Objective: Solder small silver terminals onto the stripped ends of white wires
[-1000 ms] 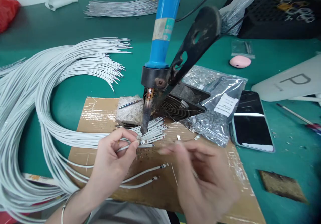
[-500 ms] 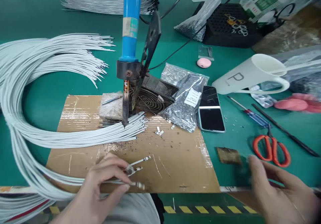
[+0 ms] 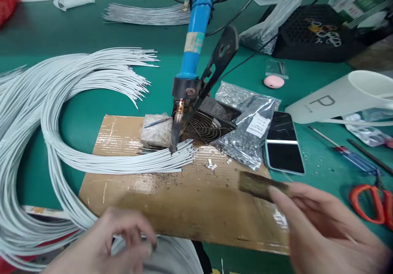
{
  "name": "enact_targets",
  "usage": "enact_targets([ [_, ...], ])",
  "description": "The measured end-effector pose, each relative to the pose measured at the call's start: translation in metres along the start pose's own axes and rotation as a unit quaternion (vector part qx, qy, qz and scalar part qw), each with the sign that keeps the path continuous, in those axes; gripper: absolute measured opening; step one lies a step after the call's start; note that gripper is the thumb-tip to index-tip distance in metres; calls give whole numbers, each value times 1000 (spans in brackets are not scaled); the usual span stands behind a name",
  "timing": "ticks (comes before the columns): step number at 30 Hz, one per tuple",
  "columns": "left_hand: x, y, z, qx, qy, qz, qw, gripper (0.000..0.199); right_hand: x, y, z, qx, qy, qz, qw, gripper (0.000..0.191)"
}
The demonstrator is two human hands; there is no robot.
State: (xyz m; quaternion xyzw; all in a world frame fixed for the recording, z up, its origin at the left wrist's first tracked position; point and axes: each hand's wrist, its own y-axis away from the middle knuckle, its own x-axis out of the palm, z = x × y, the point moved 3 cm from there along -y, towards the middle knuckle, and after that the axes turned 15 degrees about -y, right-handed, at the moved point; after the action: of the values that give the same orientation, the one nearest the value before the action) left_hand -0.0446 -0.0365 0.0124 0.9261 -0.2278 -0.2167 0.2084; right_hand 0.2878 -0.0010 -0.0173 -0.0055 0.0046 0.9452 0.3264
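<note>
My right hand [image 3: 325, 221] pinches a small brown block [image 3: 260, 185] between thumb and fingers, above the right part of the cardboard [image 3: 196, 208]. Curled and blurred, my left hand [image 3: 119, 241] is at the cardboard's front edge; a small dark bit shows at its fingertips, too unclear to name. Beside and behind it runs a thick bundle of white wires [image 3: 116, 163], whose ends lie under the tip of a blue soldering iron [image 3: 196, 41]. Small metal pieces [image 3: 211, 165] lie on the cardboard.
A wrapped block [image 3: 156, 131] and a fan [image 3: 205, 124] stand behind the iron's tip. To the right are a bag of metal parts [image 3: 251, 126], a phone [image 3: 284, 143], a white mug [image 3: 337, 96], a screwdriver [image 3: 353, 155] and orange-handled scissors [image 3: 371, 204].
My right hand has picked up the brown block from the green table and moved it left over the cardboard. The wires with metal ends no longer show at my left hand. The view has shifted.
</note>
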Motion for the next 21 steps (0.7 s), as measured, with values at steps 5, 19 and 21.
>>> enact_targets([
  [5, -15, -49, -25, -6, -4, -232, 973, 28, 101, 22, 8, 8, -74, 164, 984, 16],
  [19, -9, -76, -37, 107, 5, -309, 945, 21, 130, 56, 7, -12, -67, 242, 968, 12],
  [21, -7, -76, -34, 88, 6, -303, 949, 19, 129, 57, 6, -26, -44, 240, 970, 12],
])
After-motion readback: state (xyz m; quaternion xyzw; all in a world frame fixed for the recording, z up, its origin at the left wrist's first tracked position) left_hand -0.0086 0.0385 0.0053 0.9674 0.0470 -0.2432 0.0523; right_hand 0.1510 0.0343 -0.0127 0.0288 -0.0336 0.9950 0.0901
